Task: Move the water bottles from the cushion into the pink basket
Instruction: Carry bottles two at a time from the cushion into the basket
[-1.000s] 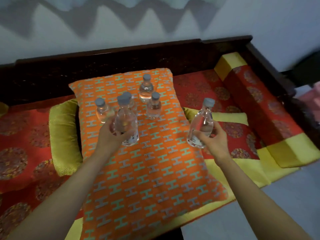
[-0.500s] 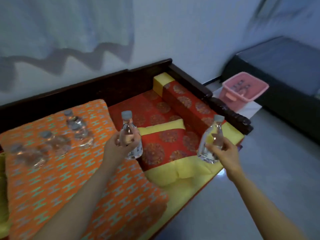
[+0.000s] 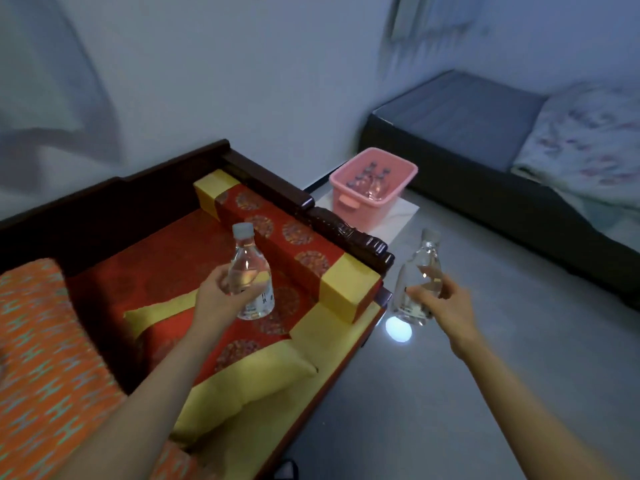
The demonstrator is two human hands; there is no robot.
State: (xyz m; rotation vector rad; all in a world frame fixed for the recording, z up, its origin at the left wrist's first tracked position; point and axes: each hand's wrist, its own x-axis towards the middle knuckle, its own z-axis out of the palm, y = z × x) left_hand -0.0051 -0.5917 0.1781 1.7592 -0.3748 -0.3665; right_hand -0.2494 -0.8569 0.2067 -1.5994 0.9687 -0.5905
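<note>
A: Where are the bottles?
B: The left hand (image 3: pixel 221 299) is curled round the left bottle (image 3: pixel 250 271) over the bench (image 3: pixel 166 258). The right hand (image 3: pixel 441 303) grips the right bottle (image 3: pixel 415 282) over the floor, beyond the bench's right edge.
A: And the basket (image 3: pixel 367 211)?
B: On the floor past the bench's far right corner, with more bottles (image 3: pixel 372 180) inside. The cushion (image 3: pixel 41 341) lies at the bench's left.

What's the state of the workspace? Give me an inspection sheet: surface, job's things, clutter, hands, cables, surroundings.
Surface: orange cushion on a wooden bench; no bottles on its visible part.
Job's things: pink basket on a white slab on the floor, several bottles inside.
Clutter: nothing seen.
Hands: left hand grips the left bottle over the bench; right hand grips the right bottle over the floor.
Cables: nothing seen.
Surroundings: pale wall, grey floor, dark bed at right.
</note>
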